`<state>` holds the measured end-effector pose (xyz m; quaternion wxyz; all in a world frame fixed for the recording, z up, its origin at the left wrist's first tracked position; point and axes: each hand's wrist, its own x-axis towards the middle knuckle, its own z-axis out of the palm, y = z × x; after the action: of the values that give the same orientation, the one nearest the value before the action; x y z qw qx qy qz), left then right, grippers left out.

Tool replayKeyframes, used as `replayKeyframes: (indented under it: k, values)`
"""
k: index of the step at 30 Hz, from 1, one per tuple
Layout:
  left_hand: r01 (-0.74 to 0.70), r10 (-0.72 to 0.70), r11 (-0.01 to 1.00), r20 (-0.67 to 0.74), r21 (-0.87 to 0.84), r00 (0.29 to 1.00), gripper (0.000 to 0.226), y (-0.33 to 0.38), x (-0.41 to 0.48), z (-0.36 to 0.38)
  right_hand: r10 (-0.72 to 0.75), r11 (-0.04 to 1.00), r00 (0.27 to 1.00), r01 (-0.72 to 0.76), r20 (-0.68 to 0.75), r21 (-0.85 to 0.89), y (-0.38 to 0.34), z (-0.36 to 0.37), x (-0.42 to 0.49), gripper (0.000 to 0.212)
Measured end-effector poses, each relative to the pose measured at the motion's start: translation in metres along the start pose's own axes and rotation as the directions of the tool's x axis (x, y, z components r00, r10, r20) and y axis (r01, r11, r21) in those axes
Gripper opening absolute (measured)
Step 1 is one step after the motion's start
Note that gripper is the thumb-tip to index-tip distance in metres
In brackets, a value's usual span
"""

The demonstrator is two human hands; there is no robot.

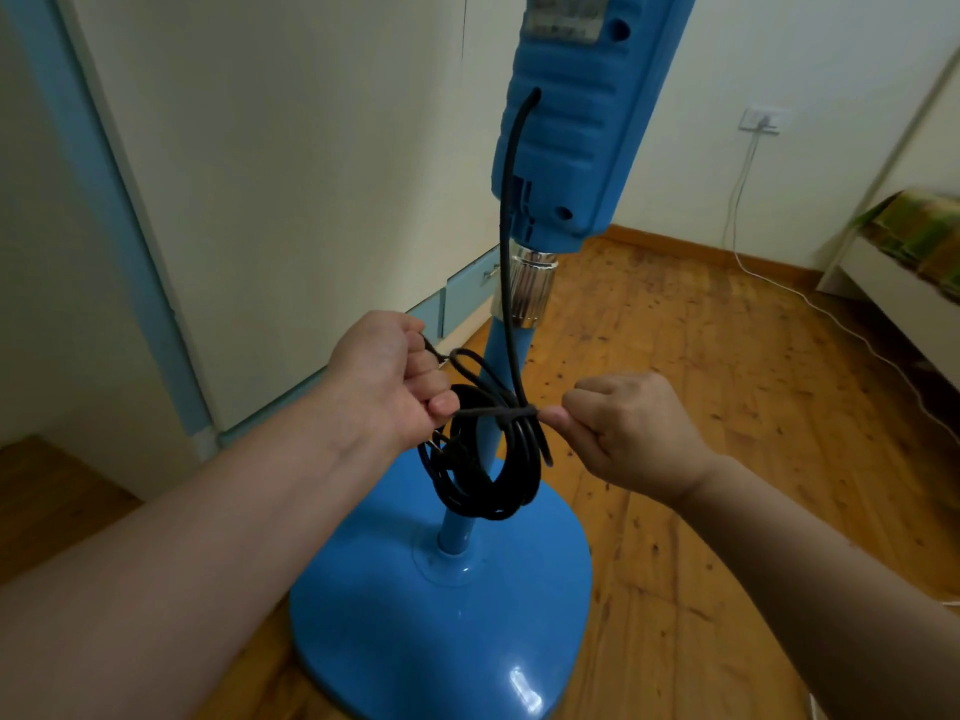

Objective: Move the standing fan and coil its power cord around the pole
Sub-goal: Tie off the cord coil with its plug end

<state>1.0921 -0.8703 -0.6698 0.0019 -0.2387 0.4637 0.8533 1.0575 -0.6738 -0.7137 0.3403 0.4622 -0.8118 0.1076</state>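
A blue standing fan rises from a round blue base (447, 626) on the wooden floor; its blue pole (457, 532) carries a chrome collar (527, 291) and the blue control housing (566, 132) above. The black power cord (511, 210) drops from the housing and hangs in a bundle of several loops (483, 475) around the pole. A strand crosses the loops horizontally like a tie. My left hand (387, 379) is closed on the cord left of the pole. My right hand (631, 428) pinches the strand's other end on the right.
A cream cabinet with blue trim (291, 189) stands close behind on the left. A wall socket (759, 120) with a white cable (841, 324) trailing over the floor is at the back right. A bed edge (904, 262) is far right.
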Motion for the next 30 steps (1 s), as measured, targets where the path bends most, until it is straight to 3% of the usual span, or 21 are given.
replayKeyframes:
  k: [5, 13, 17, 19, 22, 25, 27, 30]
  values:
    - [-0.004, 0.004, 1.0, -0.021, -0.012, 1.0, 0.043, -0.001, 0.001, -0.001, 0.041, 0.999, 0.998, -0.042, 0.051, 0.033, 0.001, 0.006, 0.001, 0.041]
    - [-0.004, 0.02, 0.991, 0.117, -0.135, 0.993, 0.051, -0.004, 0.004, -0.011, 0.167, 0.975, 0.981, -0.18, 0.102, 0.13, -0.013, 0.005, -0.007, 0.044]
    - [0.012, -0.004, 0.99, 0.055, -0.143, 0.998, 0.038, -0.011, 0.006, -0.011, 0.256, 0.932, 0.956, -0.284, 0.146, 0.225, -0.016, 0.006, -0.012, 0.031]
    - [0.008, -0.008, 0.996, 0.003, -0.088, 1.0, 0.031, -0.017, 0.008, -0.012, 0.287, 0.904, 0.938, -0.333, 0.196, 0.268, -0.016, 0.007, -0.014, 0.022]
    - [0.006, -0.003, 0.983, -0.015, 0.183, 1.0, 0.036, -0.018, 0.01, -0.016, 0.363, 0.818, 0.89, -0.446, 0.276, 0.364, -0.014, 0.004, -0.015, 0.012]
    - [-0.065, 0.082, 0.855, -0.012, 0.515, 0.997, 0.042, -0.012, 0.008, -0.022, 0.489, 0.678, 0.818, -0.576, 0.305, 0.457, -0.009, -0.007, -0.008, 0.019]
    - [-0.178, 0.243, 0.739, -0.012, 0.65, 0.97, 0.044, -0.006, 0.006, -0.023, 0.534, 0.626, 0.791, -0.607, 0.297, 0.49, -0.004, -0.014, 0.003, 0.022]
    - [-0.349, 0.518, 0.477, 0.064, 0.807, 0.853, 0.048, 0.006, 0.005, -0.016, 0.576, 0.619, 0.787, -0.597, 0.223, 0.51, 0.001, -0.027, 0.026, 0.016]
